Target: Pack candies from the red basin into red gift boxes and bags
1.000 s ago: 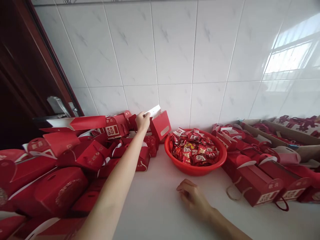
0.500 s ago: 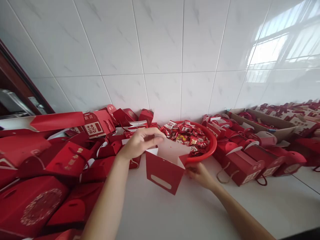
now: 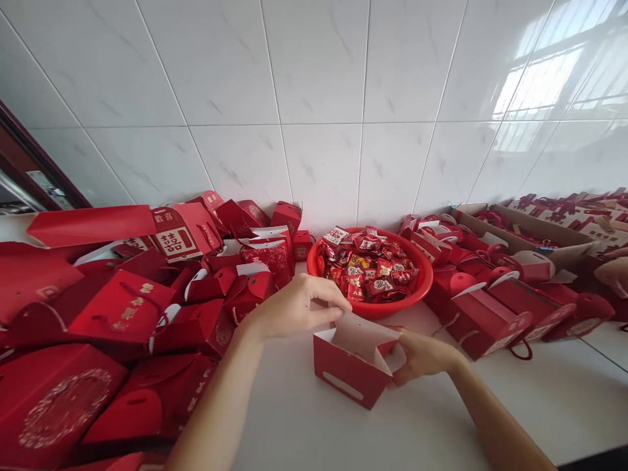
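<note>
An open red box (image 3: 350,371) with a white inside is between my hands, just above or on the white table. My left hand (image 3: 304,304) pinches its raised flap at the top left, thumb and fingers together. At the box's right side, my right hand (image 3: 422,356) grips the edge, with some fingertips hidden behind the card. Behind the box stands a red bowl (image 3: 426,281) full of red-wrapped candies (image 3: 366,265).
Many red gift boxes (image 3: 115,314) are piled at the left. More red boxes (image 3: 490,320) with cord handles and an open carton (image 3: 564,245) lie at the right. Another person's hand (image 3: 615,278) shows at the right edge. A tiled wall (image 3: 324,163) rises behind.
The box has moved slightly right and lower in view, and my left hand no longer covers the bowl's left side. My right hand has come up around the box's right side. Another person's hand has appeared.
</note>
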The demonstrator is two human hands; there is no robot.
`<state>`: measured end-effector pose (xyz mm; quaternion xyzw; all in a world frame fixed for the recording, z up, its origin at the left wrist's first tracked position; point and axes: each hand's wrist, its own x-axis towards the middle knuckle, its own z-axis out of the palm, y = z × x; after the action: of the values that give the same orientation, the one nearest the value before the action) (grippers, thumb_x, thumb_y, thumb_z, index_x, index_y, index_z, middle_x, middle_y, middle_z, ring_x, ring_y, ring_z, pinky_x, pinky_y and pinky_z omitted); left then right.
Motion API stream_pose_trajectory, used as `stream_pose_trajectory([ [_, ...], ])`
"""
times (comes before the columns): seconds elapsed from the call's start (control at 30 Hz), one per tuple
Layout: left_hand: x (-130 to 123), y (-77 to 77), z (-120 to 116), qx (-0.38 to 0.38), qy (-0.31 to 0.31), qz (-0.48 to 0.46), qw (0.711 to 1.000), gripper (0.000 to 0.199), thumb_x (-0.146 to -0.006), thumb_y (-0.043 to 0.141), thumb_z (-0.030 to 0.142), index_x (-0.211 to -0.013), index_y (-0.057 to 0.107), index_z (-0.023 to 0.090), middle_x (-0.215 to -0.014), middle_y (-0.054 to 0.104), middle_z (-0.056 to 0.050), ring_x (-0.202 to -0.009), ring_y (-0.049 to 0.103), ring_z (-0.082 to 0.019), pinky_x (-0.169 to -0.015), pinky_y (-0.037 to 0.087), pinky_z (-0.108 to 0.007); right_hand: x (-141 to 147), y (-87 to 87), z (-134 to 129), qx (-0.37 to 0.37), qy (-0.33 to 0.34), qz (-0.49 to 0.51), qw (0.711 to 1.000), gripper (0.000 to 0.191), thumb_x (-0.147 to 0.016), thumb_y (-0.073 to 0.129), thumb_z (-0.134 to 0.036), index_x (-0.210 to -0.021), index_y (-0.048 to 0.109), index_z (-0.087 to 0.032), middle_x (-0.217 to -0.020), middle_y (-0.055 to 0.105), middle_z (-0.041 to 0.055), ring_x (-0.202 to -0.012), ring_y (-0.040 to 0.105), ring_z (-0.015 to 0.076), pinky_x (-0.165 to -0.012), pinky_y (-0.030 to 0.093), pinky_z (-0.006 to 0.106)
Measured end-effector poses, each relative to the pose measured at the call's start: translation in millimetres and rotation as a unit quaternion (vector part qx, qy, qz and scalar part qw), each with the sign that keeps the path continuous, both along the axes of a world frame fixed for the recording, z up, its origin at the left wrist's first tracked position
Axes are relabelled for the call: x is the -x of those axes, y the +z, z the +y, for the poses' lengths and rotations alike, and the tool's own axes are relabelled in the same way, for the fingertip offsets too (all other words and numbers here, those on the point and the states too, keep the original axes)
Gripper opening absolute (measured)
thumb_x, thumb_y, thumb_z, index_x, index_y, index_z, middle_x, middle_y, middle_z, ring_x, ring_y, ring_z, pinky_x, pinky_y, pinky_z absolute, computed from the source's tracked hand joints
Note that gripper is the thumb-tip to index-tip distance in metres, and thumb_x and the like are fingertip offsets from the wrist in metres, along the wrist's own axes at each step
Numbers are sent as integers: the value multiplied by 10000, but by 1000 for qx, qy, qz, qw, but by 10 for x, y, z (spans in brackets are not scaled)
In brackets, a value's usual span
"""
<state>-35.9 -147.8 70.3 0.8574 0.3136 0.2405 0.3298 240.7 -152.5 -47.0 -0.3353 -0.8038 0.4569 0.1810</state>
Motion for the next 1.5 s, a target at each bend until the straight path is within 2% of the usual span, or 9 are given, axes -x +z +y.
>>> stream_pose_trajectory([
  [0.1, -28, 82, -115, -22, -39, 8, 999, 200, -894, 640, 211, -982, 819, 215, -954, 761, -62, -831, 705, -165, -761, 547, -241, 73, 23, -26, -24, 13, -4, 1000, 595, -689, 789, -219, -1273, 678, -222, -1111, 744, 65, -941, 680, 254, -823, 549, 348],
  [0.4, -11, 189, -221, -12, -50, 26, 998, 209, -929, 634, 306, -976, 828, 243, -943, 771, -70, -786, 709, -172, -702, 559, -238, 120, -22, -23, -110, -4, 40, 993, 224, -847, 631, -224, -1011, 782, -203, -893, 751, 66, -743, 659, 195, -673, 511, 290],
  [0.63, 68, 114, -53, -10, -18, 18, 1000, 198, -929, 611, 255, -981, 798, 214, -944, 772, -51, -846, 699, -169, -740, 547, -228, 108, -41, 10, -153, -69, 60, 984, 271, -988, 551, -337, -940, 785, -210, -902, 771, 82, -860, 689, 225, -798, 540, 330],
  [0.87, 112, -27, 101, 10, 46, 49, 998, 239, -924, 604, 303, -1058, 791, 239, -1031, 778, -50, -879, 713, -184, -722, 550, -231, 105, -57, 23, -190, -106, -5, 976, 216, -939, 577, -281, -848, 750, -191, -757, 715, 51, -632, 570, 158, -586, 444, 258],
  [1.07, 146, -49, 171, 63, 29, 25, 997, 407, -838, 739, 426, -1209, 736, 258, -1229, 745, -60, -1121, 700, -239, -906, 571, -287, 72, -13, -22, -144, -100, 30, 984, 206, -924, 589, -274, -959, 776, -195, -841, 752, 61, -697, 629, 174, -643, 504, 276],
  [1.17, 220, -72, 250, 81, 58, -29, 995, 428, -890, 661, 509, -1203, 730, 226, -1203, 752, -90, -1114, 707, -252, -938, 570, -329, -9, 190, -105, -108, -129, 97, 981, 266, -947, 608, -380, -953, 779, -177, -853, 765, 76, -696, 664, 176, -626, 539, 272],
  [1.27, 290, -109, 353, 70, 110, -52, 990, 466, -929, 579, 559, -1176, 734, 196, -1152, 769, -98, -1103, 711, -253, -981, 551, -356, -159, 653, -8, -181, -172, 101, 963, 259, -945, 634, -402, -992, 783, -195, -857, 775, 72, -746, 704, 192, -656, 564, 280],
  [1.4, 323, -161, 437, 70, 132, -49, 988, 515, -905, 591, 594, -1189, 726, 186, -1180, 763, -98, -1115, 705, -263, -1001, 540, -368, -443, 1388, 733, -375, -258, -36, 890, 271, -974, 563, -346, -1081, 769, -208, -996, 777, 69, -898, 719, 232, -811, 582, 360],
  [1.5, 330, -183, 425, 80, 115, -41, 989, 478, -899, 608, 576, -1167, 733, 201, -1178, 762, -83, -1124, 699, -262, -1014, 533, -370, -613, 1608, 1498, -380, -333, -260, 823, 359, -951, 513, -147, -1252, 709, -148, -1060, 759, 130, -905, 715, 242, -862, 568, 389],
])
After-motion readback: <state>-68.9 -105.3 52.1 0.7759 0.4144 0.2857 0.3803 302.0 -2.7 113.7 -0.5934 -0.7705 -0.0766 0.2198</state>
